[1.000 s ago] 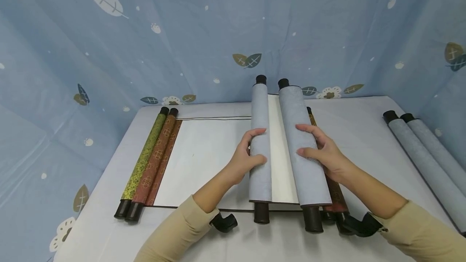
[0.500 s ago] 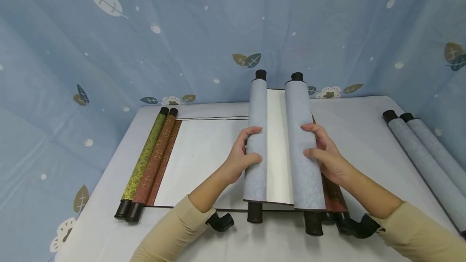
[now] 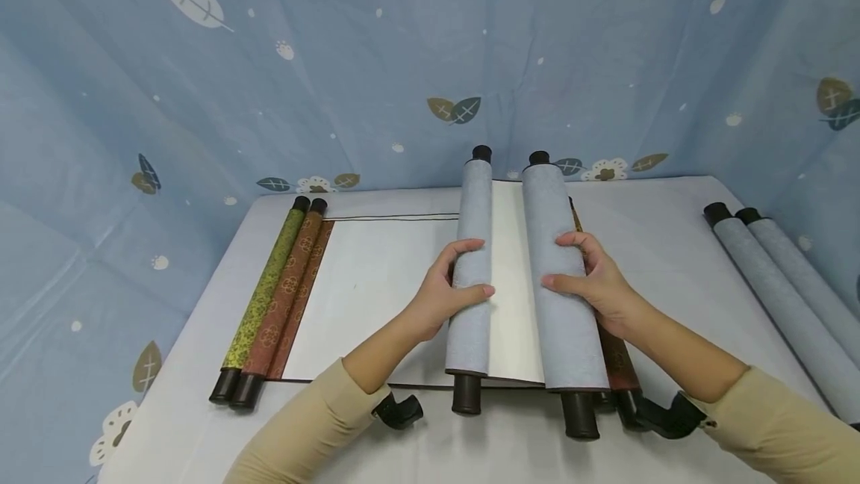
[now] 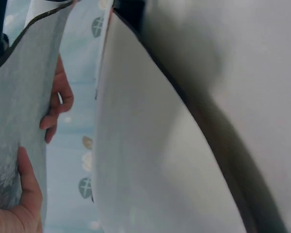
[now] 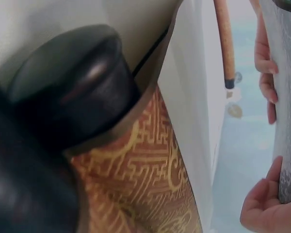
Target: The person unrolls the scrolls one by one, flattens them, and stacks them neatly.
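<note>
Both hands hold a hanging scroll with pale grey-blue backing, its two ends rolled up and a cream strip (image 3: 513, 282) showing between. Round the left roll (image 3: 469, 342) go the thumb and fingers of my left hand (image 3: 433, 297). My right hand (image 3: 605, 286) grips the thicker right roll (image 3: 574, 349) the same way. Black knobs stick out at both ends of each roll. Beneath it lies an open scroll with a white sheet (image 3: 376, 275), partly covered. In the right wrist view, gold-patterned brown brocade (image 5: 145, 160) and a black knob (image 5: 82, 87) appear close up.
A yellow-green roll (image 3: 267, 290) and a brown flowered roll (image 3: 285, 286) lie side by side at the left. Two grey-blue rolled scrolls (image 3: 779, 290) rest along the right edge. Blue leaf-print cloth (image 3: 376, 58) hangs behind the white table (image 3: 645, 222).
The two rolls have moved apart, so a wider cream strip shows. Their far ends rose, then dropped back down. My left hand has shifted slightly left.
</note>
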Demonstrator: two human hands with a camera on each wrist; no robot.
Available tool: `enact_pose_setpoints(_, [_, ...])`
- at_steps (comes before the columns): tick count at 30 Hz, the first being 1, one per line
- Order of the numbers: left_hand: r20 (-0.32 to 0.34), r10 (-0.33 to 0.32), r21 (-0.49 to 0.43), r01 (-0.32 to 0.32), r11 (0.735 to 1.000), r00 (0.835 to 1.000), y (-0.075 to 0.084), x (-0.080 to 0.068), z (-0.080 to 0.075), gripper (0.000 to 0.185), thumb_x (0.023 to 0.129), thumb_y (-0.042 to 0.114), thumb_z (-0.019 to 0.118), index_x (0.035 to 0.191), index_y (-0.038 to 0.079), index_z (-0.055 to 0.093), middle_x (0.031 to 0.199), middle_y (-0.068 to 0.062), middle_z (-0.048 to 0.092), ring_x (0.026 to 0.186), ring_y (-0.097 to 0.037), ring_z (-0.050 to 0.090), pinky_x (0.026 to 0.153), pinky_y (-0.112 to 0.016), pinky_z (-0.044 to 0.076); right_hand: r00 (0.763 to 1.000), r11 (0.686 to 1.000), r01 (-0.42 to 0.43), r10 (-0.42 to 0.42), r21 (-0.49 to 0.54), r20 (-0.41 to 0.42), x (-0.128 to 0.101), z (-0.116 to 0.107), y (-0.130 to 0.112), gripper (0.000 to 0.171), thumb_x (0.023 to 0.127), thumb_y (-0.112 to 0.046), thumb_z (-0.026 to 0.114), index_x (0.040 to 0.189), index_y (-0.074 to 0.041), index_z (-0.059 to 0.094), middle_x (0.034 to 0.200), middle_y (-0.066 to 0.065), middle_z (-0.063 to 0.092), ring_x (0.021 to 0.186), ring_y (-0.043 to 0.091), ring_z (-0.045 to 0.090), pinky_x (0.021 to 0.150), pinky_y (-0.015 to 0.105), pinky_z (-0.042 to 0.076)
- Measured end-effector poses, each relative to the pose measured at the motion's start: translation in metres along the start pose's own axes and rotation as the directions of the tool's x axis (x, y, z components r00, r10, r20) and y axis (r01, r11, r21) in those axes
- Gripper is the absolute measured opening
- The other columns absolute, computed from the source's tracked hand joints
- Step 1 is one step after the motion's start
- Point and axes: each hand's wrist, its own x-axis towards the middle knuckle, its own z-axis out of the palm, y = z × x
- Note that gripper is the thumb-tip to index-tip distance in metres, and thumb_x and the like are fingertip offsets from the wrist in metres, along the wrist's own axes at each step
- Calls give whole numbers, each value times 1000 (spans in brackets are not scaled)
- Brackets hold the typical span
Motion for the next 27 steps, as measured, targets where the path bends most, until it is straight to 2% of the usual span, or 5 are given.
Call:
enact_pose_setpoints(7, [5,-28,65,27,997,1000,-1,-3,-9,66,81,3,67,138,22,41,135,-17,39,109,-31,52,80,-40,47,997,1000,-8,9,-14,76,-1,-11,1,67,86,-5,63,139,-35,34,134,5,25,111,26,36,79,43,43])
enact_pose_setpoints(13, [21,-47,75,46,996,999,-3,-5,-13,67,80,2,62,141,22,42,136,-16,37,109,-30,49,81,-38,44,993,999,-27,31,-33,111,1,-18,1,62,87,-4,56,137,-34,35,140,10,18,115,29,32,80,44,41])
enact_pose_setpoints(20, [31,-57,34,56,998,998,-5,-3,-13,69,75,0,54,140,22,47,144,-8,35,111,-26,41,83,-36,39,999,998,-44,44,-40,10,2,-14,-1,40,84,-2,56,113,-29,47,147,12,11,124,32,21,83,41,35])
enact_pose_setpoints(23, [50,-43,46,41,998,998,-5,-3,-11,70,74,-1,52,140,21,48,144,-7,36,109,-25,41,82,-35,38,996,991,-57,49,-122,-74,2,-7,-3,38,83,-11,69,109,-23,45,142,17,21,116,35,33,78,39,39])
enact_pose_setpoints(27, [75,-30,54,26,998,997,-5,-2,-8,69,74,-1,51,140,20,47,140,-10,39,105,-24,42,80,-34,39,989,971,-87,57,-221,-138,1,0,-4,54,76,-15,79,112,-12,40,131,21,30,100,35,43,70,37,44])
